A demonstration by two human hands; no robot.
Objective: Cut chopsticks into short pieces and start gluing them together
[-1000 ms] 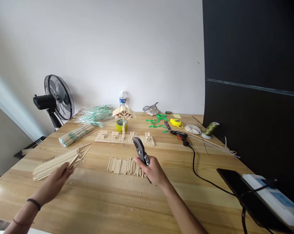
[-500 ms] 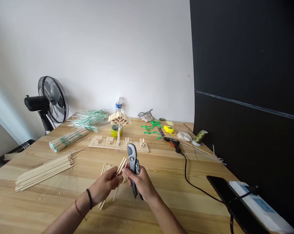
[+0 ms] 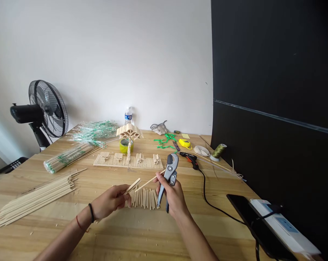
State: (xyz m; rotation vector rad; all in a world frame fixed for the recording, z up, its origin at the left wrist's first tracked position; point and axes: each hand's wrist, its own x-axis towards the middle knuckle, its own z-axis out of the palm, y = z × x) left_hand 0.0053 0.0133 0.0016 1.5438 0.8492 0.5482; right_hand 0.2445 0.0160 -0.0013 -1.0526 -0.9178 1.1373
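My left hand (image 3: 112,200) is closed on a few short wooden sticks (image 3: 133,185) that point up and to the right. In my right hand (image 3: 172,197) is a grey hand pruner (image 3: 169,174), its head upward. The fingertips of that hand also pinch a thin longer stick (image 3: 150,181), which slants down toward the left hand. Beneath both hands lies a row of short cut sticks (image 3: 145,200), side by side on the wooden table (image 3: 131,235). The left hand covers the row's left end.
Behind stands a stick-built model (image 3: 129,154) with a roofed post. Long sticks (image 3: 39,197) and a wrapped bundle (image 3: 67,158) lie left. To the right are a glue gun (image 3: 190,158) with its cord, a tape measure (image 3: 185,143), a phone (image 3: 257,221) and a power strip (image 3: 286,226).
My right hand has moved right with the pruner, away from my left hand, drawing the longer stick along. More of the short-stick row shows. The view has shifted slightly.
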